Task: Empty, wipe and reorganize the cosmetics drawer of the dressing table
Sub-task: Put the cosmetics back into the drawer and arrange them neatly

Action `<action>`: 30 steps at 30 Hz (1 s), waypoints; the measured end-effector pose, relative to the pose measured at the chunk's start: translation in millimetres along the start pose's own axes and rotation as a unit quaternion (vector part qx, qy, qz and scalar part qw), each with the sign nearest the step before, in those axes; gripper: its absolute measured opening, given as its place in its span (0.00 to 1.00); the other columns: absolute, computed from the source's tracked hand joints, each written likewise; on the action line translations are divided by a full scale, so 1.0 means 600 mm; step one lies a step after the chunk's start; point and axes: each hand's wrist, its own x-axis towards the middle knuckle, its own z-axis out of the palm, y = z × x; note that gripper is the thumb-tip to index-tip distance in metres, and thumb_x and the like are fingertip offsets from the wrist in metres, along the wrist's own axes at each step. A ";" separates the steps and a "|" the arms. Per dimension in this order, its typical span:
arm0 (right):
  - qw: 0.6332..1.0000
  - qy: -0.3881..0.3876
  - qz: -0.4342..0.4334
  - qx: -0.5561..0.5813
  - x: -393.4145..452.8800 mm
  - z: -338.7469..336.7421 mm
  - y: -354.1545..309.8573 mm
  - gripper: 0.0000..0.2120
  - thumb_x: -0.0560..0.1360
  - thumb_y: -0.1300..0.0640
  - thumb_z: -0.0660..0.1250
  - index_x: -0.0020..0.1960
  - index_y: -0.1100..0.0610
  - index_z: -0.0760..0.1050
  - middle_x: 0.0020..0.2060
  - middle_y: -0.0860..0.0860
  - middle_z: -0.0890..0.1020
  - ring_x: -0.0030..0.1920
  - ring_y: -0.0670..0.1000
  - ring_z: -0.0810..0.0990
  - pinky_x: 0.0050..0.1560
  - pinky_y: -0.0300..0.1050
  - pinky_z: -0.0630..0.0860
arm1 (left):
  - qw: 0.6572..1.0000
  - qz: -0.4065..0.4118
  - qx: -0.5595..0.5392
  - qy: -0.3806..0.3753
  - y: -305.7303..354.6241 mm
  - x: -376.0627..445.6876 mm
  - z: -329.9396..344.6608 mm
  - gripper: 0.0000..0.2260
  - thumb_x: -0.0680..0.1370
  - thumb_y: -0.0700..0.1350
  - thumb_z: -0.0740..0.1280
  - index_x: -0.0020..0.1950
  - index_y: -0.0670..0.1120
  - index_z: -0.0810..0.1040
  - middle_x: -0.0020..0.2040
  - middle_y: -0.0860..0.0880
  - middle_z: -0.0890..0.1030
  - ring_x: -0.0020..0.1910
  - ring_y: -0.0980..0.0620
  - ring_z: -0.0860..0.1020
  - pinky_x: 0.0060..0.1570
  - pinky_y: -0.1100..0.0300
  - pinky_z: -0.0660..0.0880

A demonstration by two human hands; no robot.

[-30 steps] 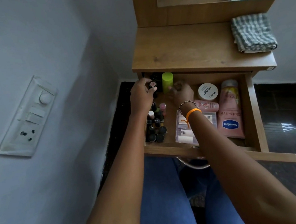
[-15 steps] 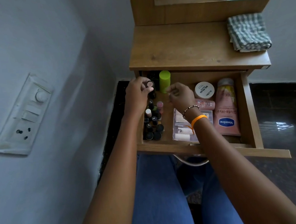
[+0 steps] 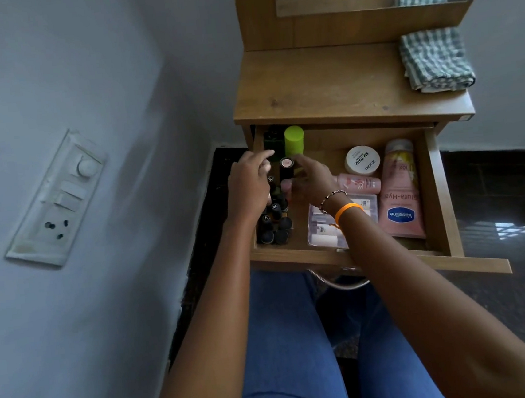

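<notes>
The cosmetics drawer (image 3: 436, 188) is pulled out from under the counter (image 3: 324, 83) and is still full. Both hands are reached into its far left part. A black lipstick tube (image 3: 286, 169) with a pink end cap is stood upright between them; the right hand (image 3: 312, 178) is curled beside it, fingers at its side, and appears to grip it, though the contact is partly hidden. The left hand (image 3: 250, 184) is relaxed, fingers loosely extended toward 1 o'clock, grasping nothing, just beside the tube at its 9 o'clock.

At 12 o'clock from the tube a lime-green cylinder (image 3: 294, 140) is stood upright against the drawer's back, with a dark bottle (image 3: 272, 140) just left of it. At 6 o'clock from the left hand a cluster of dark nail polish bottles (image 3: 273, 226) is packed in the near left corner. A clear flat pouch (image 3: 325, 228) is seen under the right wrist. At 3 o'clock from the right hand lie a white round jar (image 3: 362, 160), a small pink tube (image 3: 361, 184) and a large pink Vaseline tube (image 3: 400, 198) along the right wall.

A folded checked cloth (image 3: 435, 60) is laid on the counter's right end.
</notes>
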 end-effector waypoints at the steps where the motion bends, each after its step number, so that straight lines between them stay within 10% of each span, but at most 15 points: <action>1: 1.000 0.001 0.005 0.001 0.004 0.002 0.000 0.21 0.71 0.66 0.67 0.64 0.60 0.72 0.56 0.60 0.80 0.54 0.58 0.79 0.46 0.38 0.68 | 1.000 -0.016 -0.004 0.012 -0.001 -0.004 -0.001 0.15 0.79 0.34 0.59 0.63 0.44 0.77 0.52 0.49 0.75 0.44 0.56 0.75 0.41 0.72 0.72; 22: 0.996 -0.063 -0.004 -0.071 0.013 0.012 0.012 0.18 0.74 0.68 0.59 0.59 0.58 0.78 0.53 0.60 0.82 0.56 0.57 0.79 0.49 0.41 0.71 | 0.999 -0.033 -0.011 0.032 -0.016 -0.035 0.020 0.19 0.78 0.30 0.55 0.65 0.42 0.74 0.55 0.46 0.70 0.55 0.49 0.72 0.52 0.71 0.66; 27: 0.998 -0.025 0.002 -0.060 0.006 0.002 0.017 0.16 0.71 0.72 0.59 0.50 0.61 0.82 0.46 0.59 0.84 0.45 0.49 0.78 0.33 0.20 0.64 | 0.999 -0.031 -0.009 0.038 -0.017 -0.038 0.018 0.20 0.77 0.28 0.55 0.66 0.41 0.74 0.53 0.47 0.69 0.54 0.48 0.72 0.53 0.67 0.67; 30: 0.996 -0.058 0.012 -0.063 0.003 0.007 0.017 0.13 0.72 0.69 0.61 0.49 0.60 0.82 0.43 0.59 0.84 0.46 0.52 0.80 0.41 0.33 0.72 | 0.998 -0.036 -0.010 0.041 -0.018 -0.039 0.018 0.20 0.77 0.29 0.55 0.65 0.41 0.74 0.54 0.46 0.70 0.54 0.49 0.72 0.50 0.71 0.67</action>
